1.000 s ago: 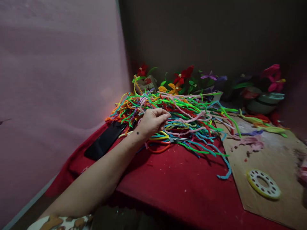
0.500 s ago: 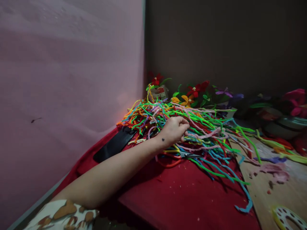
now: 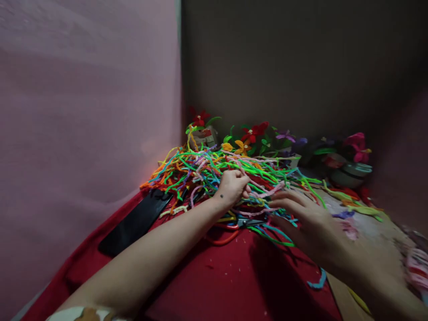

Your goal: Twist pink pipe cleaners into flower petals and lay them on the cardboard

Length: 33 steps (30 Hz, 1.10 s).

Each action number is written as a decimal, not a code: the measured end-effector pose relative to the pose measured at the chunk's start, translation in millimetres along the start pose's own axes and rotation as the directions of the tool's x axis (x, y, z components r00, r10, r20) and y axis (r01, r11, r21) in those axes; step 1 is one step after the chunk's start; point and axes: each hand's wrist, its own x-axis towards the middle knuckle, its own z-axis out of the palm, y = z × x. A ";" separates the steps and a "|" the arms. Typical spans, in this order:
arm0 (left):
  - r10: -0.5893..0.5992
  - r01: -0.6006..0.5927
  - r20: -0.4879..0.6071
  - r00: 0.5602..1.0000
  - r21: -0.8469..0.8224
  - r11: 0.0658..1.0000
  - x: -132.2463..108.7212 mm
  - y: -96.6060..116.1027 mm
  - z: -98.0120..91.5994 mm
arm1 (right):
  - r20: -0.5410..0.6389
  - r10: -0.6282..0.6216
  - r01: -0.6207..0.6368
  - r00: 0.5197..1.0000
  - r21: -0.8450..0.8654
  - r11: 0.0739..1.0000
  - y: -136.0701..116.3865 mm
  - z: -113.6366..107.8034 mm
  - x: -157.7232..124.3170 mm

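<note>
A large tangle of colourful pipe cleaners point(image 3: 197, 171) lies heaped on a red cloth point(image 3: 214, 276). Over the front of the heap, my left hand point(image 3: 232, 187) is closed, its fingers curled in; whatever is in them is hidden. My right hand point(image 3: 307, 218) reaches in from the right, fingers stretched out and apart, over the right part of the heap, with nothing seen in it. Below my left hand, scissors point(image 3: 222, 235) with red handles rest against the strands, blades pointing right.
To the left lies a black phone-like slab point(image 3: 133, 223). Behind the heap stand fuzzy flowers, among them a red flower point(image 3: 256, 131) and an orange flower point(image 3: 242, 146). A pot point(image 3: 351, 174) with a pink flower is at the back right. A pink wall point(image 3: 83, 111) bounds the left side.
My right hand has come into view from the right over the pipe cleaners. The view has shifted, so the scene sits further left. My left hand stays closed at the heap.
</note>
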 end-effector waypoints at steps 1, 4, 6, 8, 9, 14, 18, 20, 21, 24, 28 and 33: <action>0.022 -0.022 -0.016 1.000 -0.009 1.000 -2.2 0.6 -0.8 | 0.008 -0.003 0.004 1.000 -0.065 0.998 8.0 4.1 14.7; 0.097 -0.100 -0.070 0.993 -0.039 0.994 -7.6 3.3 -4.2 | 0.061 -0.020 0.035 0.998 -0.254 0.967 27.0 21.4 35.8; 0.150 -0.157 -0.110 0.983 -0.058 0.986 -9.5 5.4 -8.3 | 0.127 -0.022 0.057 0.992 -0.277 0.959 32.6 32.1 34.9; 0.192 -0.203 -0.139 0.972 -0.070 0.977 -9.5 8.1 -13.9 | 0.152 -0.033 0.074 0.988 -0.272 0.959 33.5 38.8 29.8; 0.208 -0.221 -0.149 0.967 -0.074 0.973 -8.8 9.7 -17.1 | 0.154 -0.033 0.074 0.988 -0.266 0.961 33.1 40.4 27.3; 0.274 -0.304 -0.235 0.933 -0.099 0.948 -4.1 23.2 -33.3 | 0.150 0.006 0.032 0.989 -0.253 0.967 31.7 40.0 24.0; 0.326 -0.380 -0.311 0.893 -0.130 0.916 -6.1 40.2 -46.3 | 0.159 0.020 0.014 0.987 -0.207 0.978 35.4 39.6 23.8; 0.343 -0.432 -0.395 0.852 -0.162 0.887 -9.0 48.6 -53.8 | 0.160 0.027 0.001 0.987 -0.172 0.985 38.0 40.2 22.6; 0.346 -0.454 -0.429 0.834 -0.178 0.873 -10.5 52.0 -57.3 | 0.155 0.031 -0.006 0.987 -0.155 0.988 38.6 40.4 22.0; 0.324 -0.477 -0.471 0.820 -0.249 0.843 -16.1 56.7 -61.6 | 0.076 0.058 -0.049 0.995 -0.110 0.993 33.6 38.1 22.0; 0.232 -0.362 -0.357 0.905 -0.359 0.861 -30.8 51.0 -42.3 | -0.069 0.183 -0.169 0.981 0.181 0.969 6.5 25.3 25.4; 0.101 -0.122 -0.073 0.992 -0.419 0.900 -59.8 33.8 0.5 | -0.024 0.506 -0.252 0.862 0.847 0.469 -17.9 10.1 27.5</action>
